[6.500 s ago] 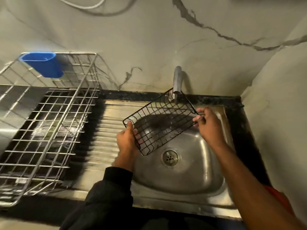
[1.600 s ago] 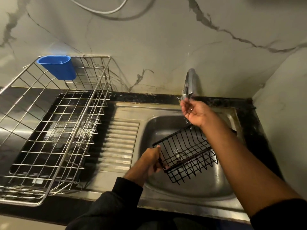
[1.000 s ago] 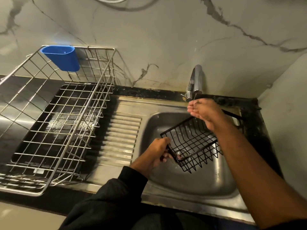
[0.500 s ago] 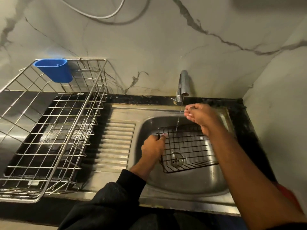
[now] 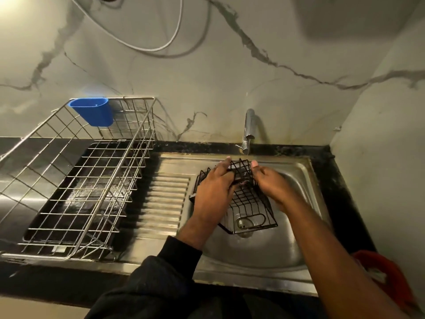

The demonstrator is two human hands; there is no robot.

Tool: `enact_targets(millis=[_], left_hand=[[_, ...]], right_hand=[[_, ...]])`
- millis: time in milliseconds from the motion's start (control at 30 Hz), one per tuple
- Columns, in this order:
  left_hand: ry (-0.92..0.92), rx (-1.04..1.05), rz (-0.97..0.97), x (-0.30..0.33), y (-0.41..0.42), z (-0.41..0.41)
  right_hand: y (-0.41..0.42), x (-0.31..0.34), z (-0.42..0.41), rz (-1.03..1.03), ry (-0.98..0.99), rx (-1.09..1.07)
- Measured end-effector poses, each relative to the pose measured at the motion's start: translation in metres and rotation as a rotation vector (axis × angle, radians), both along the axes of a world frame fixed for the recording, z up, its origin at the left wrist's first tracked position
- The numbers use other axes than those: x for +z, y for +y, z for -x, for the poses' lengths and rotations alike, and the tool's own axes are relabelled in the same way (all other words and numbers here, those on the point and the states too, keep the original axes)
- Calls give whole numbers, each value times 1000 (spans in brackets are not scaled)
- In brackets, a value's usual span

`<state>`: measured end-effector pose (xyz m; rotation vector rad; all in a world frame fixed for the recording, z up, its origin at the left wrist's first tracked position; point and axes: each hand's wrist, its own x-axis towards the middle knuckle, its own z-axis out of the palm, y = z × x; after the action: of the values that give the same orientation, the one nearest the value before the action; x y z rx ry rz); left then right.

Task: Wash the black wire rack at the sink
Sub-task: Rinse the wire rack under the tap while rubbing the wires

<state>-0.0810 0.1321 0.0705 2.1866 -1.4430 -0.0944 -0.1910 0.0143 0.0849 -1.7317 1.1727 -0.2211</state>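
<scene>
I see a steel sink (image 5: 305,178) w/ ribbed drainboard, basin under both hands. Far left of my fingers, a silver dish rack (image 5: 76,180) sits on the table w/ a blue cup (image 5: 93,110) hooked on its back rim. Black wire rack (image 5: 249,199) held tilted over the drain. Left hand (image 5: 212,192) grips its left side, fingers curled over the wires; right hand (image 5: 270,183) grips its right side. Tap (image 5: 248,130) just beyond the fingertips.

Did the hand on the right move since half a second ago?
Yes. The right hand dropped away from the tap spout and now grips the black wire rack over the sink.
</scene>
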Motion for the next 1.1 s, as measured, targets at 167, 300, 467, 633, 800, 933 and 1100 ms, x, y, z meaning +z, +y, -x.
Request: enact_targets(millis=[167,300,467,633,800,933,1100], left_hand=[[-38,-65,67,18,1,0],[69,-50,172,28,-3,-3],[120,-87,279,29,-5,4],[98,-69,335,26,5,15],[98,7,500,28,25,22],[55,-52,559,23,32,16],[28,-49,624,21,38,13]], right_hand=[[-2,3,31,27,-129,97],[-2,1,56,-6,-233,115],[9,-5,75,-132,-232,79],[8,1,87,-104,-237,152],[-8,10,98,-151,-96,463],[-16,8,95,-156,-37,598],[-19,1,85,-168,-32,640]])
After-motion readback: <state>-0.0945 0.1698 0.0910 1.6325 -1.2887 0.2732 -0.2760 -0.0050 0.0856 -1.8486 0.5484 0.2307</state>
